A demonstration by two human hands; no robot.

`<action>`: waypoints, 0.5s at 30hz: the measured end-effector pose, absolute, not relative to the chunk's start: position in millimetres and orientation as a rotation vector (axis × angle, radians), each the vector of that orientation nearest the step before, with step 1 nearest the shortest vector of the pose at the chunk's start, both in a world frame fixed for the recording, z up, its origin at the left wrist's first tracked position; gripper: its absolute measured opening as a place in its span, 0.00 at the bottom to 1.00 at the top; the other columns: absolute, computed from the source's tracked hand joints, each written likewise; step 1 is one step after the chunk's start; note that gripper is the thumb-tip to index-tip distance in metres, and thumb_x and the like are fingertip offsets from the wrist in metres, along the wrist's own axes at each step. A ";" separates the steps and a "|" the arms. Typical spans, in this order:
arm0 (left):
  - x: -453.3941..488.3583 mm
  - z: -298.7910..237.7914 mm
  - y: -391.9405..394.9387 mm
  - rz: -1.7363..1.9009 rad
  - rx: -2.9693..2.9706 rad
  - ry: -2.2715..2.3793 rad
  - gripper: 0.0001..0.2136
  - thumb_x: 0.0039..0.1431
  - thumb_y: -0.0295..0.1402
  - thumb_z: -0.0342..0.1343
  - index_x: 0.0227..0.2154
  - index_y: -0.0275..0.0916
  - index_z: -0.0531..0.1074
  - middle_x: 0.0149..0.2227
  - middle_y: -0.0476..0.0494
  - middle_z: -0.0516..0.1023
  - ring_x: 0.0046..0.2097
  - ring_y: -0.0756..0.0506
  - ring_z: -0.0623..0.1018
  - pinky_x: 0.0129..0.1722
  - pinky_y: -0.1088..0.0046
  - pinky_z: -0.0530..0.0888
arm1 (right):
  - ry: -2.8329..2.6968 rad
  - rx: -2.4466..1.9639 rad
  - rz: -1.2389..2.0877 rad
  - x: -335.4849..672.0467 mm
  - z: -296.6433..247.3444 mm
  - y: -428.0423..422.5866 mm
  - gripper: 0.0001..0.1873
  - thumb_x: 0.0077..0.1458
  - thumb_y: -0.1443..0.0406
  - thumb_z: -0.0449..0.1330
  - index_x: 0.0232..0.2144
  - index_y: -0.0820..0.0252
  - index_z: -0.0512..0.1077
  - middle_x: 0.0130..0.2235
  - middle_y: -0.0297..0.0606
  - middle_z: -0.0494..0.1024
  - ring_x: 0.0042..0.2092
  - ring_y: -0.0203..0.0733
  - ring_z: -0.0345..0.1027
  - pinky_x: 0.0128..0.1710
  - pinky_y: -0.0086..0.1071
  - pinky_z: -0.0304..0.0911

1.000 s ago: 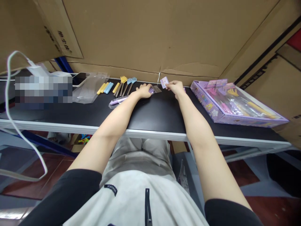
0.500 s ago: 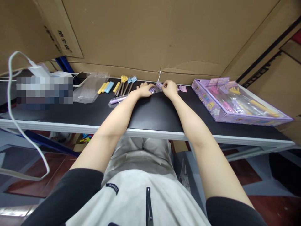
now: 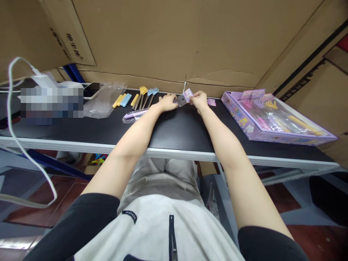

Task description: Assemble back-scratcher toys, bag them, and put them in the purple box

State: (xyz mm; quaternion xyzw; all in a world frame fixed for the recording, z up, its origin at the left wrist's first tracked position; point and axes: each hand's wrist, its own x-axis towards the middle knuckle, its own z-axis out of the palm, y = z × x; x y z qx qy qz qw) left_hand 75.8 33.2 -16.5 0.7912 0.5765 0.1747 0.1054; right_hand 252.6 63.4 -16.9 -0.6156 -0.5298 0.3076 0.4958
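At the far side of the black table my left hand pinches the open end of a clear plastic bag that holds a purple tool. My right hand pinches a small purple card right at the bag's mouth. The two hands nearly touch.
Yellow and blue toy rakes and sticks lie in a row to the left, beside empty clear bags. A second purple card lies to the right. A purple toy box sits at the right end. Cardboard walls the back; a white cable hangs left.
My right hand brought the purple card leftward to the bag's mouth held by my left hand. The card now stands tilted at the opening.
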 end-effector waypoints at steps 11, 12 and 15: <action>107.5 -30.6 31.9 0.779 2.213 1.740 0.33 0.65 0.36 0.65 0.70 0.33 0.63 0.71 0.24 0.69 0.72 0.31 0.69 0.69 0.51 0.68 | -1.310 -1.384 0.845 243.7 -0.9 43.3 0.18 0.59 0.82 0.59 0.32 0.56 0.61 0.26 0.25 0.70 0.28 0.32 0.70 0.43 0.31 0.76; 107.2 -31.5 33.0 0.784 2.203 1.740 0.32 0.66 0.36 0.65 0.70 0.33 0.63 0.71 0.25 0.69 0.72 0.32 0.70 0.68 0.53 0.69 | -1.323 -1.383 0.838 243.6 -0.4 42.6 0.17 0.58 0.82 0.59 0.32 0.56 0.61 0.26 0.25 0.70 0.29 0.32 0.69 0.43 0.31 0.76; 104.4 -33.3 36.1 0.772 2.229 1.706 0.31 0.66 0.36 0.65 0.69 0.33 0.65 0.69 0.27 0.71 0.70 0.34 0.72 0.68 0.54 0.70 | -1.369 -1.371 0.825 244.0 -0.1 40.6 0.17 0.56 0.83 0.59 0.33 0.56 0.62 0.27 0.25 0.70 0.29 0.33 0.69 0.43 0.30 0.75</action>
